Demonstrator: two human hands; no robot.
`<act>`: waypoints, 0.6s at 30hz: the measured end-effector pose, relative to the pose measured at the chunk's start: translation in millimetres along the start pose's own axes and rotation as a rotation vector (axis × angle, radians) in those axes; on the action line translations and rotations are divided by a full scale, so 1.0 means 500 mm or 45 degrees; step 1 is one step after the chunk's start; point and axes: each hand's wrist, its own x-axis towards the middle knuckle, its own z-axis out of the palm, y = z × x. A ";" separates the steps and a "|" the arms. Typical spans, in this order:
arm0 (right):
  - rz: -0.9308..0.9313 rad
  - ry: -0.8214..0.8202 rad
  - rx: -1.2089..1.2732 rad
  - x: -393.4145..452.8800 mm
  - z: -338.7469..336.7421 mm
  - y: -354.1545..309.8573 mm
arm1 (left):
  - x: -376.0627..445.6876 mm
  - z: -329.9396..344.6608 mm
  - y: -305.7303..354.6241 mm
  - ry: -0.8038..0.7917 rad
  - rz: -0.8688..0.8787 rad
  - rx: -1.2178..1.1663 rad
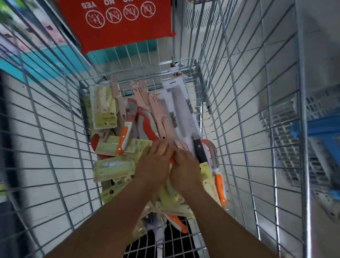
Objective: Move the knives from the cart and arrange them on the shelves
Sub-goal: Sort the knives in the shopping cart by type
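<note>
I look down into a wire shopping cart [50, 132] whose bottom is heaped with packaged knives. Pink sheathed knives [156, 111] lie at the far end beside a large black-handled knife [198, 151] on a white card. Orange-handled knives [123, 139] and pale green carded packs [114, 167] fill the near part. My left hand [154, 164] and my right hand [184, 168] are pressed together over the middle of the heap, fingers curled around a small orange-and-white item [171, 162]. What exactly they grip is hidden by the fingers.
A red child-seat flap [116, 18] with warning symbols stands at the cart's far end. Tiled floor shows through the wires. A blue shelf frame [330, 128] with grey wares stands to the right, and blurred packages lie to the left.
</note>
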 end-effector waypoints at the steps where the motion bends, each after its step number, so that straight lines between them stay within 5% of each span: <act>1: 0.050 0.054 0.003 0.004 -0.015 0.004 | 0.008 -0.002 0.001 -0.037 0.055 0.018; 8: 0.197 0.128 0.034 -0.001 -0.059 0.037 | 0.066 0.008 0.031 -0.292 0.294 0.115; 18: 0.379 0.103 0.128 -0.034 -0.034 0.048 | 0.002 0.020 -0.055 -0.163 0.398 0.045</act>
